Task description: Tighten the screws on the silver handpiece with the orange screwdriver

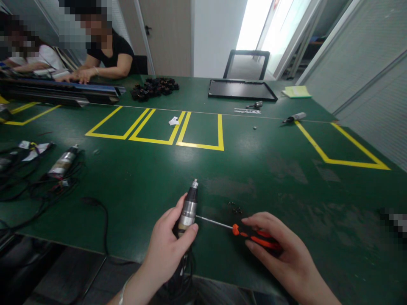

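Observation:
In the head view my left hand is closed around a silver and black electric screwdriver, its nose pointing up and away from me. Dark cable hangs below that hand. My right hand grips a hand screwdriver by its red and black handle. The thin shaft points left, and its tip meets the side of the electric screwdriver's body. Whether the tip sits in a screw is too small to tell. Several small dark screws lie on the green table just beyond the handle.
Another electric screwdriver lies at left among tangled cables. Farther back are a pile of black parts, a black-framed panel and a silver tool. Two people sit at the far left behind long dark strips.

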The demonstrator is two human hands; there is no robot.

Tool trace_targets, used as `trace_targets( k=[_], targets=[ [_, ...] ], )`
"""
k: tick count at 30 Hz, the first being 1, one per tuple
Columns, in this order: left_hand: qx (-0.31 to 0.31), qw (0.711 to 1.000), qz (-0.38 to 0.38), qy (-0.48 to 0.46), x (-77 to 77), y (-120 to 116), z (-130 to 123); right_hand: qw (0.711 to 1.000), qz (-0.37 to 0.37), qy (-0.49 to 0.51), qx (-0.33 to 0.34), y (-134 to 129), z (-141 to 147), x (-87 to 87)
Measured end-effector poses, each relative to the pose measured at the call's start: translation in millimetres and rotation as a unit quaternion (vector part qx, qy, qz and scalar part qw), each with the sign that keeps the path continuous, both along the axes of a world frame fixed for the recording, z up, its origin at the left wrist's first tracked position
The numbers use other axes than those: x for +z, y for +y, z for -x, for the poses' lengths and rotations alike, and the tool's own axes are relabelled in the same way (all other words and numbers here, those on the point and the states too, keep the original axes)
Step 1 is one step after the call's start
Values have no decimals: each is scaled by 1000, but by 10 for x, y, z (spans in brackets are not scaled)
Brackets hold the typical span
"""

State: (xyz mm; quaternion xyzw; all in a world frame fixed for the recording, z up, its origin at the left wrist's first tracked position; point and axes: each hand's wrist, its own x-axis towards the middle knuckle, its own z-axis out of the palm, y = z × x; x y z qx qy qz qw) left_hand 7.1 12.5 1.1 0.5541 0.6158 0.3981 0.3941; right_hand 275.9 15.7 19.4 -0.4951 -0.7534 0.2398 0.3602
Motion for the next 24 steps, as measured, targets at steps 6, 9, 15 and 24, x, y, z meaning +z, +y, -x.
trace_targets(
  k=[6, 9, 15, 24],
  targets=[
    [1, 1000, -2, 0, 5, 7, -5, 999, 49, 5, -5, 7, -13, -20],
    [1, 1000, -2, -3, 3, 10, -5, 989, 146, 15, -15, -18, -3, -12],
    [3, 1000, -8, 1, 10, -4, -7, 986, 163, 7, -18, -16, 28, 21],
    [7, 1000, -1, 2, 38, 14, -17, 998, 62, -8, 3, 5, 3, 5]
  ],
)
